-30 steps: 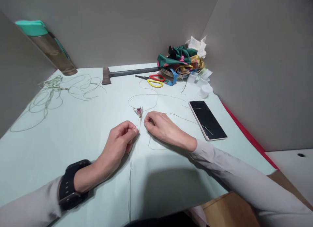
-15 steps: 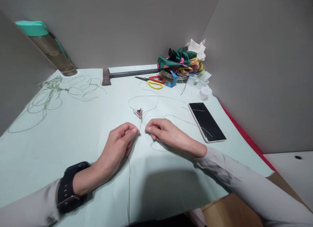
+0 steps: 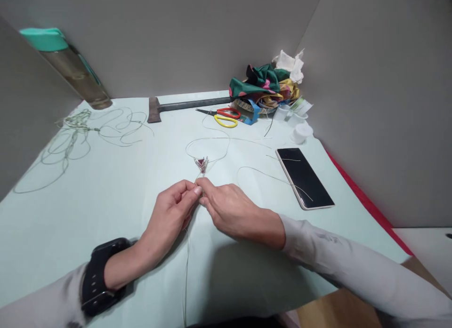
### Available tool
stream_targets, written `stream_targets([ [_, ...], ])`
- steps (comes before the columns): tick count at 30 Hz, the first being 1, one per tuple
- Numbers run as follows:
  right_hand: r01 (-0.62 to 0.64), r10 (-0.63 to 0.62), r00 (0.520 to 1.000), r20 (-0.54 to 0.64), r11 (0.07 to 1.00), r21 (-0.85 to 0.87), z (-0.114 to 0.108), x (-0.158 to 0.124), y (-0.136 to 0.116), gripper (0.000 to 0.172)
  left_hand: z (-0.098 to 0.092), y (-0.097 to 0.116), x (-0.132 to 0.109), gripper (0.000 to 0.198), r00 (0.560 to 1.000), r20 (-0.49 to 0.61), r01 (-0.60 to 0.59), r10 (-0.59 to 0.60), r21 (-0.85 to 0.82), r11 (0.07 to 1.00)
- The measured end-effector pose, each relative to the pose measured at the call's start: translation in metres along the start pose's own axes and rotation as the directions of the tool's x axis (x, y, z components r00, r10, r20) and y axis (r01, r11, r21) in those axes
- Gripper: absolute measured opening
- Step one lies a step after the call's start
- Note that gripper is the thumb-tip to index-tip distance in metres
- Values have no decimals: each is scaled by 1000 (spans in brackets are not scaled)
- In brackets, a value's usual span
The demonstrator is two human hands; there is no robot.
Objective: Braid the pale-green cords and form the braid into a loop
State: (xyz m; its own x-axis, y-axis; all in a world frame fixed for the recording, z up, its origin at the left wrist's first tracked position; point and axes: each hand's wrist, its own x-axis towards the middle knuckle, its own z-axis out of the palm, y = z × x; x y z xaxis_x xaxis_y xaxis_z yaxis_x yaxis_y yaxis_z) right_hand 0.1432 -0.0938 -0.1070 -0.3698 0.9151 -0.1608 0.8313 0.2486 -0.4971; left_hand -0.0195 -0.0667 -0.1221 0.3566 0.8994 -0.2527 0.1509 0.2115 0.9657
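On pale table (image 3: 116, 187), your right hand (image 3: 231, 209) meets your left hand (image 3: 170, 214), fingers curled; cannot tell its hold. Left pinches thin cord (image 3: 186, 267), thumb closed against finger. Small dark-red pendant (image 3: 201, 164) lies just beyond your fingertips.

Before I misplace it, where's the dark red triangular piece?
In the head view, the triangular piece is slightly left of center, just beyond the left hand and right hand.

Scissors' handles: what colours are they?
A red loop and a yellow loop, showing best in the head view.
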Motion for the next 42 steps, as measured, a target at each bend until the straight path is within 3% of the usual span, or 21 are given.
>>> stream_targets([
  [11,40,-39,999,-23,998,50,-9,6,14,14,0,1,3,36,998,-26,-55,60,162,985],
  [17,56,-61,996,63,996,74,-28,16,17,3,-1,2,5,36,999,-15,-47,51,184,982],
  [20,74,-82,994,72,992,105,-34,21,19,8,0,2,6,38,999,-17,-28,31,173,985],
  [27,-17,32,983,-181,996,86,-7,20,17,15,1,7,8,34,996,-46,76,-74,47,996],
  [30,12,7,965,-263,997,72,9,17,19,18,2,10,9,31,993,-60,105,-105,3,994],
  [36,148,-106,940,-325,983,107,17,14,25,19,1,8,7,30,994,-73,77,-78,-17,997],
  [42,152,-53,933,-356,955,255,7,14,27,15,0,2,4,28,995,-96,9,-7,22,1000],
])
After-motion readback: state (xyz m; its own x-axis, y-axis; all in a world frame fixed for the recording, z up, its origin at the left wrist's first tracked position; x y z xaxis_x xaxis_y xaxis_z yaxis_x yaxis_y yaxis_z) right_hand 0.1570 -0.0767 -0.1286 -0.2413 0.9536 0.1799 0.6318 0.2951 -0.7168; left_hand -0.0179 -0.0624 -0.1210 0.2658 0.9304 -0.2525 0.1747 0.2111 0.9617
